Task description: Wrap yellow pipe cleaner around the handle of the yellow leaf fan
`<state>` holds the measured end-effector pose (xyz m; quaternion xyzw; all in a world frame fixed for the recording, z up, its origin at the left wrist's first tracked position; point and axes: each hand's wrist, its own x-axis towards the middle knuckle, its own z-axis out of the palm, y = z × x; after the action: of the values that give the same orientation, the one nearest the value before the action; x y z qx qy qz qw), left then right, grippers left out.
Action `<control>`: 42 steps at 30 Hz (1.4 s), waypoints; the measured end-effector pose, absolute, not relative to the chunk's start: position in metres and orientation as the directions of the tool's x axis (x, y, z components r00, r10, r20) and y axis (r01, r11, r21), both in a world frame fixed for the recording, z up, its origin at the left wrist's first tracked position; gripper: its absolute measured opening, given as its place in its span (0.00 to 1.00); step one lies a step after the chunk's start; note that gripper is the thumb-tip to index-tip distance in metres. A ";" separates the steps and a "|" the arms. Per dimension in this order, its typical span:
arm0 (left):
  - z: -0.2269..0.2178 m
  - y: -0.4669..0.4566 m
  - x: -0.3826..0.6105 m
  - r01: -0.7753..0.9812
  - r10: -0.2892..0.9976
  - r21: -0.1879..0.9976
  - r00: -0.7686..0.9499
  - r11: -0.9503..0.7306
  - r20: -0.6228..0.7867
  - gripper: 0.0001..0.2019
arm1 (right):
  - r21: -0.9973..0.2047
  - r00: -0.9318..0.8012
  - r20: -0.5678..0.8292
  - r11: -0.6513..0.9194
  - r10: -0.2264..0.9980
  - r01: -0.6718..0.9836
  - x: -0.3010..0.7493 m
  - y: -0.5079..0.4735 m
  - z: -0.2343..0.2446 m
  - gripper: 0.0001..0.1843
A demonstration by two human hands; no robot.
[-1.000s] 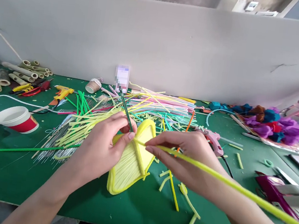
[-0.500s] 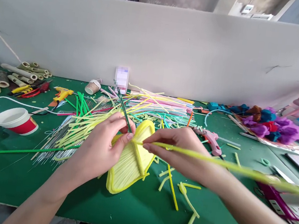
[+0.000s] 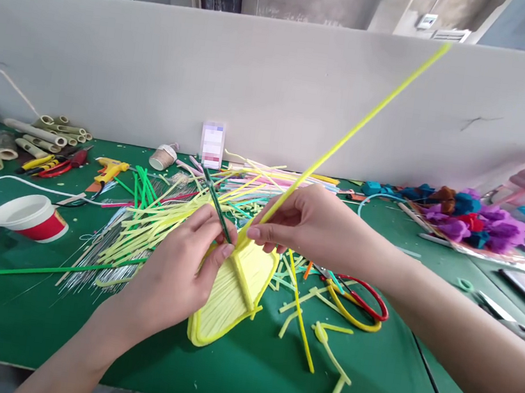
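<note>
My left hand [image 3: 180,266] is closed, its thumb and fingers pinching a thin dark green stem [image 3: 216,203] at the top of a yellow pipe-cleaner shape [image 3: 224,301]. That shape has a ribbed face and a thick raised rim, and hangs just over the table. My right hand [image 3: 314,226] pinches a long bright yellow pipe cleaner [image 3: 364,120] close to the same joint. Its free end rises to the upper right, in front of the wall panel. The fingers partly hide where stem, pipe cleaner and shape meet.
Behind my hands lie heaped pipe cleaners [image 3: 152,227]. Scissors [image 3: 366,323] with red and yellow handles and yellow offcuts [image 3: 335,357] lie at the right. A paper cup [image 3: 32,218], a yellow glue gun [image 3: 110,170] and bamboo pieces [image 3: 38,140] stand left. Purple flowers [image 3: 495,224] sit far right.
My right hand has lifted slightly and turned. The long yellow pipe cleaner has swung from pointing right across my forearm to slanting up. My left hand keeps its pinch.
</note>
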<state>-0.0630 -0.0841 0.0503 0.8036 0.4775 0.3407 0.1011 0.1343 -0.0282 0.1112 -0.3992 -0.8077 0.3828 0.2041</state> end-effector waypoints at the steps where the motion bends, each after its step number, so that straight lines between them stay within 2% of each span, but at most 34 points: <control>1: 0.049 -0.085 -0.063 0.696 0.829 0.479 0.322 -0.535 0.458 0.05 | -0.775 -0.594 0.030 0.394 0.804 0.494 0.133 -0.027 0.112 0.07; 4: 0.047 -0.087 -0.063 0.688 0.812 0.463 0.342 -0.560 0.474 0.05 | -0.732 -0.607 0.054 0.445 0.793 0.516 0.131 -0.022 0.115 0.08; 9: 0.047 -0.088 -0.064 0.660 0.802 0.478 0.357 -0.579 0.479 0.08 | -0.527 -0.640 0.140 0.605 0.755 0.598 0.125 -0.010 0.123 0.08; 11: 0.048 -0.088 -0.064 0.647 0.795 0.481 0.366 -0.591 0.484 0.08 | -0.501 -0.663 0.153 0.636 0.733 0.588 0.125 -0.004 0.122 0.08; 14: 0.048 -0.087 -0.064 0.629 0.776 0.471 0.392 -0.618 0.494 0.08 | -0.570 -0.691 0.083 0.603 0.718 0.558 0.127 0.006 0.116 0.09; 20: 0.048 -0.083 -0.063 0.603 0.753 0.462 0.428 -0.650 0.500 0.07 | -0.746 -0.616 -0.060 0.375 0.786 0.551 0.132 0.017 0.095 0.14; 27: 0.050 -0.076 -0.065 0.572 0.743 0.475 0.482 -0.668 0.465 0.07 | -0.886 -0.615 -0.139 0.180 0.776 0.428 0.129 0.024 0.073 0.17; 30: 0.053 -0.072 -0.068 0.547 0.744 0.504 0.514 -0.668 0.427 0.07 | -0.950 -0.625 -0.176 0.035 0.760 0.310 0.134 0.020 0.062 0.18; 34: 0.060 -0.067 -0.072 0.505 0.747 0.571 0.569 -0.647 0.343 0.04 | -0.972 -0.615 -0.229 -0.148 0.755 0.180 0.144 0.010 0.052 0.20; 38: 0.065 -0.066 -0.073 0.493 0.747 0.592 0.586 -0.637 0.316 0.08 | -0.975 -0.615 -0.221 -0.180 0.757 0.129 0.150 0.003 0.052 0.18; 42: 0.064 -0.069 -0.068 0.494 0.756 0.594 0.557 -0.634 0.344 0.05 | -0.976 -0.614 -0.214 -0.194 0.760 0.099 0.149 0.000 0.054 0.17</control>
<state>-0.0677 -0.0694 0.0640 0.8541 0.3660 0.2962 0.2210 0.1490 0.0004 0.0539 -0.3663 -0.5863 0.6805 0.2430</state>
